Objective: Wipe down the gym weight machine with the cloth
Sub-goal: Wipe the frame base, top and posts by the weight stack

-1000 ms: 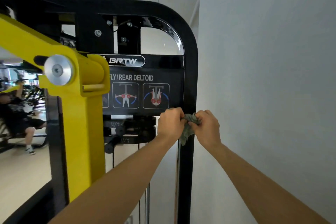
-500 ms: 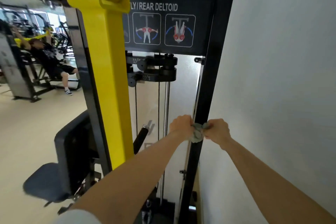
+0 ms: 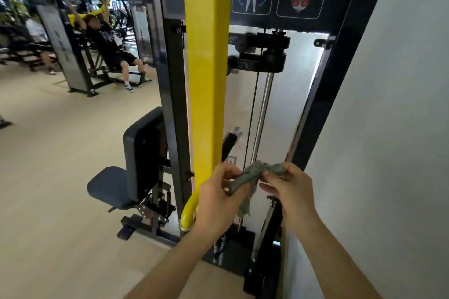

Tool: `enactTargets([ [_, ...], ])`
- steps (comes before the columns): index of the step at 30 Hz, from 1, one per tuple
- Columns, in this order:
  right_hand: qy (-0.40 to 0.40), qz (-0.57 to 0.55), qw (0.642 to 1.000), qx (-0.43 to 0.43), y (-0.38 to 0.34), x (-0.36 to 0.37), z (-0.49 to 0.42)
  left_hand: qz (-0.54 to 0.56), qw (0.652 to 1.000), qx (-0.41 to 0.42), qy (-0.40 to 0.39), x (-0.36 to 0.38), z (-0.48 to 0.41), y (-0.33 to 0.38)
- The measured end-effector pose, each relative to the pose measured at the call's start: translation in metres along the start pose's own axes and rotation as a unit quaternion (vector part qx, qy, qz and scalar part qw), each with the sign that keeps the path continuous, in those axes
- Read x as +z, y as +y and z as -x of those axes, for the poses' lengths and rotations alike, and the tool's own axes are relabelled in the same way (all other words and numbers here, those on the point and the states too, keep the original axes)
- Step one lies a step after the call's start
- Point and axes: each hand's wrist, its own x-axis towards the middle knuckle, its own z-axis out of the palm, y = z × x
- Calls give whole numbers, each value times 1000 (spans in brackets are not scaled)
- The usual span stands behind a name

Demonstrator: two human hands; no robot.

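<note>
Before weight machine (image 3: 209,80), hands pinching cloth (image 3: 252,175)

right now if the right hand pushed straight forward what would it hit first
Most likely the black frame upright just beyond the right hand, which pinches the cloth; depth is unclear from one view.

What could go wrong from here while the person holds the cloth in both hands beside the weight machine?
1. The cloth is bunched between the left hand and right hand, off the machine; wiping with it crumpled would likely cover little surface.
2. Its loose tail hangs near the cable and guide rod, where it might snag.
3. The black frame post sits close to the wall, so knuckles may scrape there.
</note>
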Motion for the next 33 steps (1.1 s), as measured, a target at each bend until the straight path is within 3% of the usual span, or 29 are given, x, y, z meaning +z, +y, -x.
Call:
enactTargets([
  [3, -13, -44, 999, -22, -5, 36, 13, 3, 999, 7, 51, -32, 6, -10],
  [9, 31, -16, 994, -100, -9, 111, 8, -55, 984, 87, 147, -85, -33, -27],
  [12, 87, 108, 976, -169, 8, 131, 9, -70, 988, 88, 103, -100, -53, -52],
  [15, 133, 166, 963, -165, 26, 137, 16, -70, 993, 78, 48, -107, -53, -77],
  [19, 136, 206, 963, -112, 60, 143, 24, -66, 997, 29, -33, -111, -42, -115],
  [26, 181, 214, 959, -49, 97, 150, 40, 40, 994, -1, -103, -118, -21, -131],
  [33, 173, 257, 947, -87, 111, 150, 87, 80, 988, -10, -135, -132, 0, -135],
])
